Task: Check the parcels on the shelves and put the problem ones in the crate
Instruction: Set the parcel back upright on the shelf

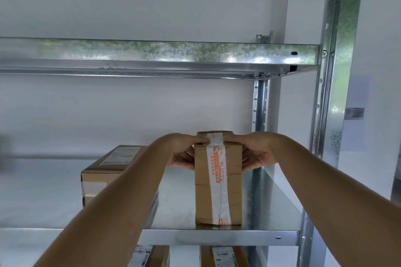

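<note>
While the checking step appears to be under way, the stock stands as follows, largest item first.

Shelving unit (219, 237): galvanised metal, bolted to perforated uprights against a pale wall. The upper shelf (152, 54) shows only its front lip from below.

Labelled parcel (112, 169): brown carton with a printed label on top, lying flat on the middle shelf, left of centre, partly hidden by the left forearm.

Upright parcel (218, 186): tall narrow carton, standing on end near the shelf's front right, well apart from its neighbour. A white tape strip with orange print runs over the top and down the facing side.

Lower parcels (225, 256): two or more, labelled, on the shelf beneath, only their tops in view.

Left hand (182, 154): thumb on the top edge, fingers (184, 163) curled against the carton's left side, holding it.

Right hand (258, 154): mirrored, thumb on top, fingers against the right side, holding it.

Crate: not in view.

Judgement: inspection of the upright parcel, probably its tape seal and corners. Next move likely calls for lifting or tilting it with both hands to see the hidden faces, keeping it level and clear of the shelf above. No fault is plainly visible on the facing side.
</note>
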`<state>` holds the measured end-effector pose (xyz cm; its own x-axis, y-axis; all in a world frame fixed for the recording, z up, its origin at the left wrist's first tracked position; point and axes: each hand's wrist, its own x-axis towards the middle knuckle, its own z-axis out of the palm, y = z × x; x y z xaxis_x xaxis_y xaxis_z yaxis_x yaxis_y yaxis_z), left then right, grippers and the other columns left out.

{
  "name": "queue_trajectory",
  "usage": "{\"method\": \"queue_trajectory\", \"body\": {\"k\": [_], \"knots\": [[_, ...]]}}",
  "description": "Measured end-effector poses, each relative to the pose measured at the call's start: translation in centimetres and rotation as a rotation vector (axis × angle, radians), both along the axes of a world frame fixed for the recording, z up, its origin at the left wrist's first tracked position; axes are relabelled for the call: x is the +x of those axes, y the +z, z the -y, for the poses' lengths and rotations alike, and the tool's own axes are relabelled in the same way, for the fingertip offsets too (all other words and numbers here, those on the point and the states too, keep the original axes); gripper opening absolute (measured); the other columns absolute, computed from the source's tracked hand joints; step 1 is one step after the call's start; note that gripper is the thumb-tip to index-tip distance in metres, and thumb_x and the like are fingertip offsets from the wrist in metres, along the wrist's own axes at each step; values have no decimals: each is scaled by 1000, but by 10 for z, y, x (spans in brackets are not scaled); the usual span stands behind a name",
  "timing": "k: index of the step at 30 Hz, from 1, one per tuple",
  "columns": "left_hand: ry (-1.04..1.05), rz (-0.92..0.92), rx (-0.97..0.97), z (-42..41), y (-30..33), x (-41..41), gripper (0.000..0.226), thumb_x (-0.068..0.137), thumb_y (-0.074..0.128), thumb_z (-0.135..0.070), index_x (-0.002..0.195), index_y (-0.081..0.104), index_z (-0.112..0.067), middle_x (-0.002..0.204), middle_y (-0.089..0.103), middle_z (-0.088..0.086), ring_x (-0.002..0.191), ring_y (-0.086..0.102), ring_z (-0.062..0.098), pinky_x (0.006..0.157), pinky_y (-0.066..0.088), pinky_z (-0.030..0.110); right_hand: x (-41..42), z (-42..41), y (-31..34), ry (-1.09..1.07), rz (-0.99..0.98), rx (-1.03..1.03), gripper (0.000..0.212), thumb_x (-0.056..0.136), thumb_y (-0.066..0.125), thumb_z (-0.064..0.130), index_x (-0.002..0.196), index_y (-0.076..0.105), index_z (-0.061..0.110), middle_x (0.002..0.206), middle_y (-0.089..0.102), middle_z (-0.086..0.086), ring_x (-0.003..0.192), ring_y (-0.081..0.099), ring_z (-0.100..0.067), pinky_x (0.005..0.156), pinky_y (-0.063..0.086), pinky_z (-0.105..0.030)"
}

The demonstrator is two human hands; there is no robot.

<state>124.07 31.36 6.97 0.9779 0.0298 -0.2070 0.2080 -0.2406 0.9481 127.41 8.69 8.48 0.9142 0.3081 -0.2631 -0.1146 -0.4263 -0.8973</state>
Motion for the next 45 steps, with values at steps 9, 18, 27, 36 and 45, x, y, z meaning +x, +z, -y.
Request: {"method": "queue_trajectory", "body": {"k": [9,18,27,36,45], "knots": [[207,185,-119,18,-41,-15,70,103,37,-68,106,71,-7,92,81,12,92,77,29,87,63,43,-12,18,-50,-172,113,194,71,100,43,70,117,68,6,110,76,-18,103,73,-37,99,56,-55],[262,105,-257,19,-112,-33,50,110,43,-45,108,74,-5,100,80,10,102,74,28,95,59,43,-29,11,-136,-268,30,402,42,108,45,47,122,67,13,119,74,-7,110,70,-29,104,53,-52],[167,133,-254,25,-100,-51,49,108,40,-54,114,68,-15,114,76,4,113,70,26,105,54,45,-56,-5,-121,-200,181,411,36,109,37,49,112,65,27,109,74,4,101,72,-20,92,59,-41],[111,290,-147,24,-19,-58,70,101,27,-74,128,66,-21,132,66,-2,126,60,24,116,44,51,-59,6,-37,-159,348,290,66,103,29,68,125,66,18,126,70,-6,117,65,-27,109,50,-51],[87,257,-95,23,4,-53,47,96,64,-58,114,75,-17,107,79,6,104,74,26,98,59,48,-47,14,-1,-103,335,170,61,100,46,67,109,71,12,98,79,-10,97,76,-30,96,59,-48]]}}
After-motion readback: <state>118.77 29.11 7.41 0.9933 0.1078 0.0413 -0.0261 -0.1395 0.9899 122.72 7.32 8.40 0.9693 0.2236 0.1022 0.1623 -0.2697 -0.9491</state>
